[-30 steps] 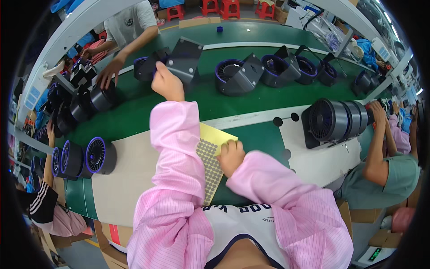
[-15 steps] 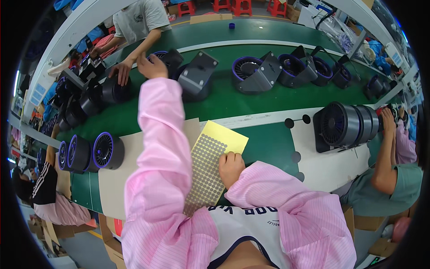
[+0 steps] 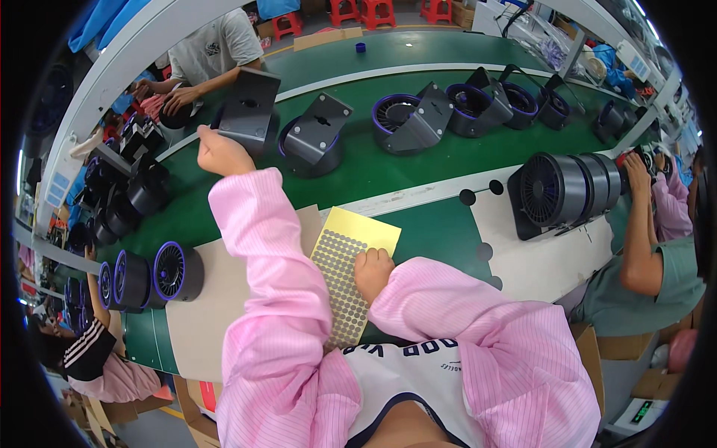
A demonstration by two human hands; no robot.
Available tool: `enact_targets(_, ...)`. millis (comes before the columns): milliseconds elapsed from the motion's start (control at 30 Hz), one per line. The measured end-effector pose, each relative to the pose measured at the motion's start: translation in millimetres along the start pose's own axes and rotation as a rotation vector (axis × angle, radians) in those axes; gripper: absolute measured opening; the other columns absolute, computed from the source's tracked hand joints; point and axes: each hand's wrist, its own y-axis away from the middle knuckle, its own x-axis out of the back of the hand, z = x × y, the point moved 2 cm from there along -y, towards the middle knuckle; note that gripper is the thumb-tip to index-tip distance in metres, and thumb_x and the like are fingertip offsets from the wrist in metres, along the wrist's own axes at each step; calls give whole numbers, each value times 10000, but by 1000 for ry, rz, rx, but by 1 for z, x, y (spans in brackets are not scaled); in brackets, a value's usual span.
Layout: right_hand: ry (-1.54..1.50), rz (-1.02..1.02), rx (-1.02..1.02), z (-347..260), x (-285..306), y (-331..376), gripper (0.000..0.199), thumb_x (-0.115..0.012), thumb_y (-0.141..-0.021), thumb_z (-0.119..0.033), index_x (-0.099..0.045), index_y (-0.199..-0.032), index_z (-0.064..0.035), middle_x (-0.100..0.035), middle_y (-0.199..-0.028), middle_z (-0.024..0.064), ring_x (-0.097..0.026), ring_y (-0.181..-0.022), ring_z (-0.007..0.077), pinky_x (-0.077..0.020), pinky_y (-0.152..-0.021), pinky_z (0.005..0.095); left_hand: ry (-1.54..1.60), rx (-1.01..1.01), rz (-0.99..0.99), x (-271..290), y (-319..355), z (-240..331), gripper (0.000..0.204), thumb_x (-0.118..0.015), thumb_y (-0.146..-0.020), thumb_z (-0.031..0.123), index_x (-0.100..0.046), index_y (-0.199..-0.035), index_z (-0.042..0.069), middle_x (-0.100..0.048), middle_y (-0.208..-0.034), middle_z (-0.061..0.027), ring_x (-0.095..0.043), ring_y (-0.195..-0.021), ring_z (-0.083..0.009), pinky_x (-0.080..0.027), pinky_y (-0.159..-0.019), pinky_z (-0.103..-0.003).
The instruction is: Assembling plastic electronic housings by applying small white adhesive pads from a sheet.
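My left hand (image 3: 224, 153) is stretched out over the green work surface, its fingers closed at the lower edge of a dark grey fan (image 3: 250, 112). The fan is tilted, with its flat bracket plate turned up. My right hand (image 3: 373, 273) is curled closed on the right side of a yellow sheet (image 3: 373, 230) covered with rows of small grey round stickers. Whatever its fingers may hold is hidden. Just right of the held fan stands another bracketed fan (image 3: 317, 138) with a purple rim.
More bracketed fans (image 3: 411, 119) line the green conveyor (image 3: 358, 175) to the right. Fans with purple rims (image 3: 172, 270) stand on the left by a beige board (image 3: 213, 317). A stacked fan unit (image 3: 560, 190) sits at right. Co-workers' hands (image 3: 179, 97) work at the far left and right.
My left hand has drawn nearer and left, with the fan now tilted up at it. The co-worker's hand at the far left has pulled back. My right hand stays on the sheet.
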Motion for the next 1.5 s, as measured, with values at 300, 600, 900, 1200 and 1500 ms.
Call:
enact_targets(300, -1244, 174, 310, 7, 168, -81, 571, -623, -663, 119, -351, -1142, -34, -419, -1010, 79, -454, -839, 131, -419, -688, 255, 211, -11, -106, 24, 74, 123, 513, -336, -899, 281, -453, -489, -6, -439, -476, -34, -357, -483, -120, -293, -505, -255)
enact_targets(600, -1332, 284, 286, -13, 206, -108, 663, -571, -631, 210, -269, -1175, -20, -335, -1038, 104, -460, -856, 161, -485, -660, 243, 77, -64, -294, 28, 95, 145, 526, -307, -901, 277, -497, -510, -19, -505, -541, -93, -440, -581, -163, -358, -642, -274)
enact_targets(900, -1374, 296, 169, -16, 199, -112, 686, -581, -604, 223, -274, -1170, -14, -323, -1050, 117, -473, -842, 176, -515, -659, 255, 55, -114, -281, 29, 94, 143, 538, -281, -905, 265, -481, -493, -17, -475, -502, -62, -425, -565, -159, -368, -652, -287)
enact_targets(1200, -1287, 382, 337, -15, 210, -126, 695, -616, -638, 200, -269, -1194, -32, -348, -1032, 102, -539, -802, 173, -479, -599, 238, 64, -180, -288, 24, 103, 142, 517, -314, -894, 266, -431, -465, 1, -423, -433, -36, -347, -440, -104, -279, -461, -255)
enact_targets(1500, -1392, 382, 375, -21, 212, -133, 672, -581, -654, 211, -255, -1192, -25, -351, -1024, 114, -562, -761, 176, -490, -623, 236, 5, -240, -359, 21, 111, 142, 466, -315, -879, 210, -428, -481, -5, -430, -430, -67, -369, -391, -154, -291, -413, -278)
